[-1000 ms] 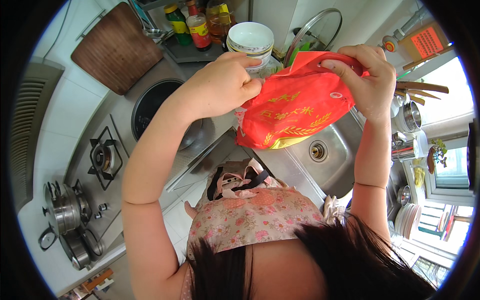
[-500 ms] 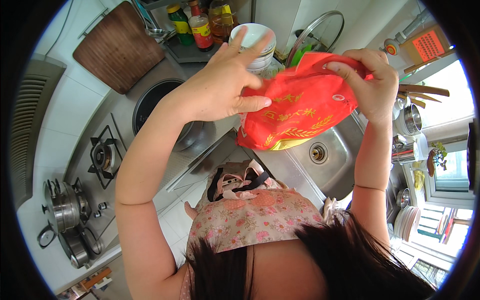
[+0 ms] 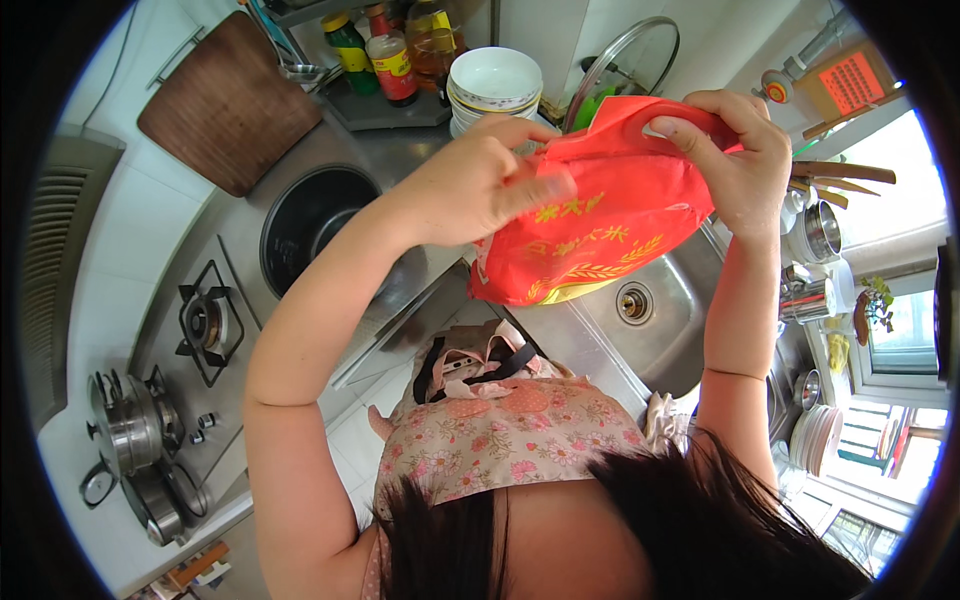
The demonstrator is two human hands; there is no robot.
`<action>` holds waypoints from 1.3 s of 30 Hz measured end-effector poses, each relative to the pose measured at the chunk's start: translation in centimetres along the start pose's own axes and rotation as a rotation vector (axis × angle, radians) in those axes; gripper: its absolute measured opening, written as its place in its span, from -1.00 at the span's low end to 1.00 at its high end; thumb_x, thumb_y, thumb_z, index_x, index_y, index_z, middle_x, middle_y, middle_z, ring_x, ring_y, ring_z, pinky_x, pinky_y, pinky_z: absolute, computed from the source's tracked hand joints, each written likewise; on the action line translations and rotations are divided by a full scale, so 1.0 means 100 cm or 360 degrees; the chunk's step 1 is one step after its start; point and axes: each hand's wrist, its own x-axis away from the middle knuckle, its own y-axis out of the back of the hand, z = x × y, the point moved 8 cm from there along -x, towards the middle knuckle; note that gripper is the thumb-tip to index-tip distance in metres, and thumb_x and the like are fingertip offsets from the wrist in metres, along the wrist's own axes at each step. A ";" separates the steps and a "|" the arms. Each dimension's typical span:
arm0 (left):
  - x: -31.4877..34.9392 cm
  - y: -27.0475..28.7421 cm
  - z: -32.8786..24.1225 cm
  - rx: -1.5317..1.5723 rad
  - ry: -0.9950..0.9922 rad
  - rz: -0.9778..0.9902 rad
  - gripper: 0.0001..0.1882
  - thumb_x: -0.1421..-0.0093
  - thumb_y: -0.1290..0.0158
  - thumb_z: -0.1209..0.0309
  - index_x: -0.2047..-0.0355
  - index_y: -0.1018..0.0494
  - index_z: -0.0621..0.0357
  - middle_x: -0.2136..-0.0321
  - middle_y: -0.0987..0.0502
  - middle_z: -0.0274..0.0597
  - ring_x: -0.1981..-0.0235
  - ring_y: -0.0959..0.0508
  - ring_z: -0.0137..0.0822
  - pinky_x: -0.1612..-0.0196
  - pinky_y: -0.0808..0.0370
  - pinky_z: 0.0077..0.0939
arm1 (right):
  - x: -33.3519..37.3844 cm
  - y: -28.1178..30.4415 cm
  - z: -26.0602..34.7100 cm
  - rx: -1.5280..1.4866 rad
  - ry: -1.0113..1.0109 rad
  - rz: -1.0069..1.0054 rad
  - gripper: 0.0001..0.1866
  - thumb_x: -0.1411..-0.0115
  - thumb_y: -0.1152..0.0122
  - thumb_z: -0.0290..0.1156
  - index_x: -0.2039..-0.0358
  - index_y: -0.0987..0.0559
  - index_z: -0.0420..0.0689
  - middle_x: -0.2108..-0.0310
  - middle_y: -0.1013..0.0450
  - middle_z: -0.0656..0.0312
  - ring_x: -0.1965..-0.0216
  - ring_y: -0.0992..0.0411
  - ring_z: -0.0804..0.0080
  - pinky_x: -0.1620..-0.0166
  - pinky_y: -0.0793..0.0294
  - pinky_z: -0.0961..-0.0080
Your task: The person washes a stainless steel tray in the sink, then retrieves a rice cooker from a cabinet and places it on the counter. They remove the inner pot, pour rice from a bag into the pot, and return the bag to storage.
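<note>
A red bag of rice (image 3: 610, 215) with yellow print hangs tilted over the counter beside the sink. My right hand (image 3: 735, 150) pinches its upper right end, thumb in front and fingers behind. At the bag's upper left edge is my left hand (image 3: 475, 180), with the thumb across the front, slightly blurred, and the fingers curled toward the back, partly hidden. The bag's top edge is gathered and folded between the hands. Left of my left forearm, a dark inner pot (image 3: 305, 240) sits on the counter, partly covered by that arm.
Stacked bowls (image 3: 495, 80) and sauce bottles (image 3: 390, 60) stand behind my left hand. A steel sink (image 3: 670, 330) lies below the bag. To the left are a cutting board (image 3: 230, 105), a gas burner (image 3: 205, 320) and steel pots (image 3: 125, 425). A glass lid (image 3: 625, 60) leans at the back.
My left hand's spread fingers have curled in at the bag's left edge, and its thumb has moved right over the front. My right hand keeps its hold. More of the dark pot shows.
</note>
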 end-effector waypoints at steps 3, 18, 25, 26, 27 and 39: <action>0.007 0.008 0.017 0.0704 0.0315 -0.0091 -0.57 -0.26 0.18 0.10 0.16 -0.42 0.23 0.22 -0.48 -0.15 0.13 -0.41 -0.33 0.04 -0.31 -0.51 | 0.003 0.003 0.001 0.0021 0.0035 -0.0045 -0.79 0.18 -0.40 -0.28 0.55 -0.60 -0.10 0.58 -0.49 0.30 0.48 -0.33 0.44 0.25 -0.32 0.54; 0.002 0.009 0.002 -0.0008 0.0272 0.0284 -0.66 0.05 -0.12 0.46 0.21 -0.44 0.28 0.12 -0.33 -0.25 0.07 -0.34 -0.35 0.02 -0.32 -0.48 | 0.001 -0.002 0.025 0.0046 0.0304 -0.0037 -0.76 0.22 -0.40 -0.32 0.55 -0.57 -0.15 0.55 -0.47 0.27 0.43 -0.41 0.41 0.19 -0.28 0.51; 0.009 0.016 0.009 0.0207 0.0260 -0.0023 -0.73 0.08 -0.08 0.46 0.31 -0.51 0.27 0.05 -0.36 -0.24 0.09 -0.38 -0.38 0.04 -0.32 -0.49 | 0.080 0.052 -0.049 -0.0210 -0.0115 -0.1110 -0.42 -0.09 -0.14 -0.37 -0.10 -0.21 -0.27 -0.11 -0.17 0.11 -0.06 -0.20 0.34 -0.10 -0.14 0.40; 0.008 0.015 0.009 0.0234 0.0239 -0.0030 -0.74 0.07 -0.07 0.47 0.32 -0.52 0.28 0.04 -0.36 -0.23 0.10 -0.39 -0.38 0.04 -0.33 -0.49 | 0.109 0.047 -0.085 -0.0207 -0.0337 -0.1108 -0.40 -0.14 -0.09 -0.28 -0.13 -0.16 -0.24 -0.12 -0.15 0.12 -0.09 -0.18 0.33 -0.13 -0.10 0.37; 0.013 0.015 0.010 0.0237 0.0258 -0.0051 -0.76 0.06 -0.06 0.48 0.33 -0.52 0.29 0.03 -0.37 -0.23 0.12 -0.40 -0.39 0.05 -0.33 -0.50 | 0.142 0.024 -0.121 -0.0250 -0.0568 -0.1091 -0.38 -0.20 -0.03 -0.18 -0.17 -0.11 -0.21 -0.14 -0.13 0.12 -0.11 -0.16 0.31 -0.16 -0.06 0.34; 0.051 0.023 0.015 0.0890 -0.0024 -0.0848 -0.75 -0.10 -0.01 0.43 0.23 -0.44 0.32 0.01 -0.35 -0.12 0.02 -0.39 -0.35 -0.02 -0.32 -0.47 | 0.256 -0.135 -0.183 -0.1557 -0.1137 -0.0095 -0.24 -0.19 0.10 0.12 -0.21 -0.06 -0.17 -0.19 -0.09 0.20 -0.21 -0.04 0.34 -0.22 -0.01 0.32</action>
